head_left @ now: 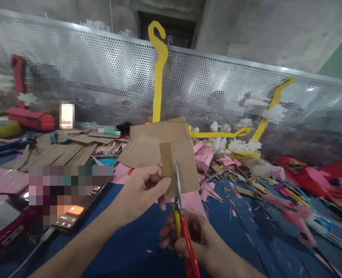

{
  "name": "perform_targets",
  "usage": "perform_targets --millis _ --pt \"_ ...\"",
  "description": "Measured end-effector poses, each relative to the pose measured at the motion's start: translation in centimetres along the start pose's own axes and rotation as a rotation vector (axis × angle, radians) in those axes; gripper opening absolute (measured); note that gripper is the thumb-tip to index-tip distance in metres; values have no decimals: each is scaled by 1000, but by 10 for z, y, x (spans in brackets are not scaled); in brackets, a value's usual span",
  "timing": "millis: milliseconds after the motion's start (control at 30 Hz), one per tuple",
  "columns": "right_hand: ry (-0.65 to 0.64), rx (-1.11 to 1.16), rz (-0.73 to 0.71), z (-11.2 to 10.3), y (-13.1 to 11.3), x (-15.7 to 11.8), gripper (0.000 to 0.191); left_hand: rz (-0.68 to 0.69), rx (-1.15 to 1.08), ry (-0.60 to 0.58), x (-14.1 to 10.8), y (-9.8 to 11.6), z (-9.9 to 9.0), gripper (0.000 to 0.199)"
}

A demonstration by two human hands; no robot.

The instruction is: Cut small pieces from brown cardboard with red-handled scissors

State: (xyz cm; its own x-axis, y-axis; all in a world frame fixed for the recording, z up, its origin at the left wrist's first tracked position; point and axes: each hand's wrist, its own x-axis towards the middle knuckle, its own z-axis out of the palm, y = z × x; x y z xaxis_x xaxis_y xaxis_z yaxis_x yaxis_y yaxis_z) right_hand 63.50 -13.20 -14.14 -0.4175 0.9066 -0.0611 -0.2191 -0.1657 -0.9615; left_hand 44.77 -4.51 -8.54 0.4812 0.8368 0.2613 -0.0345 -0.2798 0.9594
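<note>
My left hand [147, 189] is closed, thumb and fingers pinching a narrow strip of brown cardboard [167, 156] by its left edge. In my right hand [194, 235] is a pair of scissors [188, 235] with red and yellow handles. Their blades point away from me and lie along the strip's right side; whether they bite into it I cannot tell. Just behind are larger cardboard sheets [142, 152], with pink paper [192, 202] beneath them on the blue table [121, 247].
A tall yellow hook-shaped cutout [158, 77] stands behind the cardboard, before a perforated metal panel [109, 73]. To the left lie a phone [75, 212], a glue stick [109, 132] and cardboard pieces [55, 154]. Pink scraps [204, 156] and a pink glue gun [292, 212] lie right.
</note>
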Motion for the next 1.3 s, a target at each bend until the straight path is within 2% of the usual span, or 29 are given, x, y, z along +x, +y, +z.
perform_targets --millis 167,267,333,400,500,633,700,867,1067,1167,1300 --pt "51 -100 -38 -4 7 6 53 29 30 15 -1 1 -1 33" --pt "98 -188 -66 -5 2 2 69 48 29 -17 -2 1 0 33" --pt "64 -210 -87 -4 -5 -3 73 44 49 -46 -4 2 0 34" --pt "16 -222 -100 -4 -10 -8 71 38 113 -68 -5 3 0 36" --pt "-17 -222 -58 -5 -15 -12 59 29 186 -85 -6 6 -2 41" --pt "-125 -101 16 -4 -19 -12 52 27 81 -151 -7 6 -4 42" --pt "-126 -43 25 -3 -20 -11 52 21 35 -161 -7 4 -5 43" --pt "-92 38 26 0 -14 -6 47 -10 44 -137 -5 -1 -7 41" --pt "-48 6 0 0 -8 -5 46 -19 68 -75 -2 -2 -4 42" --pt "-32 -24 13 3 -9 -5 44 -19 42 -7 0 -2 -2 45" --pt "-21 -54 33 5 -5 -1 44 49 -4 105 0 -3 1 40"
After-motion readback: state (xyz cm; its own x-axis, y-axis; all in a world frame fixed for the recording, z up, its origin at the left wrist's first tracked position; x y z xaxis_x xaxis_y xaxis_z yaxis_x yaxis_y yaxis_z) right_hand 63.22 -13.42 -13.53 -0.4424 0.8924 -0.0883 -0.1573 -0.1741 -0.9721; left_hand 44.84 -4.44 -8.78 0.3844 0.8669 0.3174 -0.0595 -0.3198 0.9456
